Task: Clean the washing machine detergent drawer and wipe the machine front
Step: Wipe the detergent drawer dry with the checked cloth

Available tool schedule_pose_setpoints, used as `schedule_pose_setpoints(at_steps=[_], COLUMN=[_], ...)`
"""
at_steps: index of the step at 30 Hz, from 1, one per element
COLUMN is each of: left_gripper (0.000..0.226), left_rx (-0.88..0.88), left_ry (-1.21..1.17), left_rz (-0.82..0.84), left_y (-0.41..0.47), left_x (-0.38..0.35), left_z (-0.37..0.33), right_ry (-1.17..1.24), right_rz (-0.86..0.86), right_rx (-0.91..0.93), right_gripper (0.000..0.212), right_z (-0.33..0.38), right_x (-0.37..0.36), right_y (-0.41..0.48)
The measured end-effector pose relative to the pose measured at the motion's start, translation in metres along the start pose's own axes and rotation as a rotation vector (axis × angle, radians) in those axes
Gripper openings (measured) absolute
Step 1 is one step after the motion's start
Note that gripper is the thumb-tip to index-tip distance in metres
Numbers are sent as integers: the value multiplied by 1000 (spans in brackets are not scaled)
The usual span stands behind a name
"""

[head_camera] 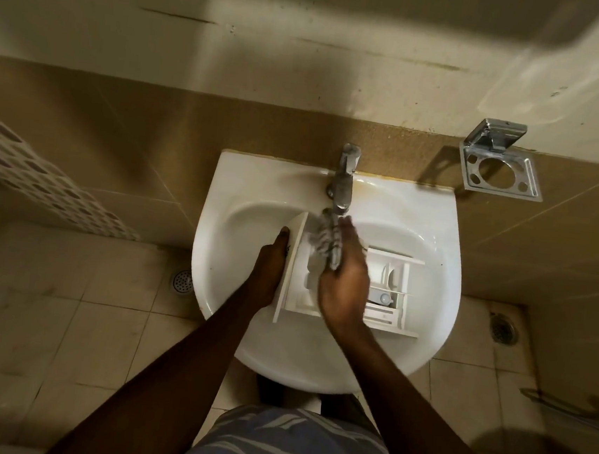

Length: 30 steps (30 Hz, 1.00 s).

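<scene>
Indoors: drawer (396, 272) in sink (313, 371), tiled flr (63, 314).

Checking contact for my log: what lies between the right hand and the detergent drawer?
A grey cloth, gripped by the right hand and held against the drawer, just below the tap. The head view shows it.

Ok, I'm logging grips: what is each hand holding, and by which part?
The left hand holds the detergent drawer by its front panel; the right hand grips a grey cloth, bunched between thumb and fingers.
</scene>
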<state>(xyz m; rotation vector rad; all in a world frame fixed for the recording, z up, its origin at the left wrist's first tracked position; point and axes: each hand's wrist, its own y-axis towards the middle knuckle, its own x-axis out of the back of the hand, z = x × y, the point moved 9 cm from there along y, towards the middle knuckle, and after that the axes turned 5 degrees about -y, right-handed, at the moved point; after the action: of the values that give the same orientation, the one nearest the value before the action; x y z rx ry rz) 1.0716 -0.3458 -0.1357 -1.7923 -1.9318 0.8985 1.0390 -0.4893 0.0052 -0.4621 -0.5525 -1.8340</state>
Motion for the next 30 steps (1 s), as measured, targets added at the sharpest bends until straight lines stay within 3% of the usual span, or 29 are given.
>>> schedule_pose_setpoints(at_steps=[2, 4, 7, 10, 12, 15, 18, 20, 22, 24, 26, 27, 30], left_gripper=[59, 58, 60, 57, 56, 61, 62, 60, 58, 55, 57, 59, 59], left_rx=[-25, -27, -19, -5, -8, -20, -17, -20, -35, -56, -59, -48, -19], left_ry=[-12, 3, 12, 28, 30, 19, 18, 23, 15, 4, -2, -10, -11], left_rz=[-9, -35, -55, -46, -35, -38, -21, -21, -19, -30, -44, -44, -46], left_y=[1, 2, 1, 0, 0, -1, -1, -3, -3, -4, -5, -3, -2], left_x=[0, 2, 2, 1, 0, 2, 1, 1, 1, 1, 2, 2, 2], left_z=[-2, -3, -5, -5, -4, -4, -2, -4, -4, -5, -7, -6, -5], right_ry=[-266, -357, -377, -415, -381, -131, 72, -9, -197, -366, -388, -384, -421], right_rz=[165, 253, 327, 439, 509, 442, 112, 21, 115, 231, 298, 319, 370], right_rx=[213, 251, 309, 477, 503, 198, -64, -8, 124, 212, 225, 251, 468], right_gripper=[78, 87, 80, 56, 59, 58, 66, 66, 68, 84, 93, 88, 46], right_z=[4, -5, -13, -19, -24, -33, -27, -10, 7, 7, -1, -5, -12], right_x=[-31, -42, -34, -24, -13, 12, 37, 29, -3, -35, -42, -41, -28], right_y=[-20, -31, -42, -71, -78, -57, -22, -5, -2, -18, -30, -34, -63])
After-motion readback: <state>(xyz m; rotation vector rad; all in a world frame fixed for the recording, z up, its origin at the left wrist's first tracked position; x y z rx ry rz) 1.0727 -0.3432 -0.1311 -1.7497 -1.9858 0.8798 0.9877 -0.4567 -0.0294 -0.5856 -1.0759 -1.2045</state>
